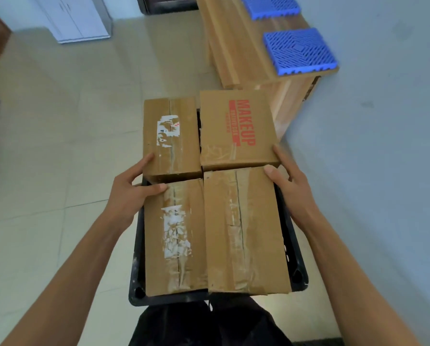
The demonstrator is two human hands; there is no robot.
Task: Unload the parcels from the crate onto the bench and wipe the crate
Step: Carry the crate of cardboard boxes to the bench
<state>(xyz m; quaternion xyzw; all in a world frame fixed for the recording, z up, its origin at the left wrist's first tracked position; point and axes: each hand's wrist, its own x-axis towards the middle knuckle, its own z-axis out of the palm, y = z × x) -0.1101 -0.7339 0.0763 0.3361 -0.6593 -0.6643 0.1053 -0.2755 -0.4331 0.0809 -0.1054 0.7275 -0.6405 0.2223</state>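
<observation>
A black crate (170,298) sits low in front of me, packed with several brown taped parcels. The far-right parcel (236,126) carries red MAKEUP print. The far-left parcel (170,136) has a torn white label. Two longer parcels, near-left (174,236) and near-right (246,231), lie closer to me. My left hand (131,193) grips the near-left corner of the far-left parcel, thumb lying on the near-left parcel. My right hand (291,186) grips the near-right corner of the MAKEUP parcel, fingers along its right side. The wooden bench (234,41) stands just beyond the crate.
Two blue slotted mats lie on the bench, one at its near end (300,49) and one farther back (271,6). A grey-blue wall (384,121) runs along the right. A white cabinet (76,18) stands far left on the tiled floor. My dark trousers (209,325) are below the crate.
</observation>
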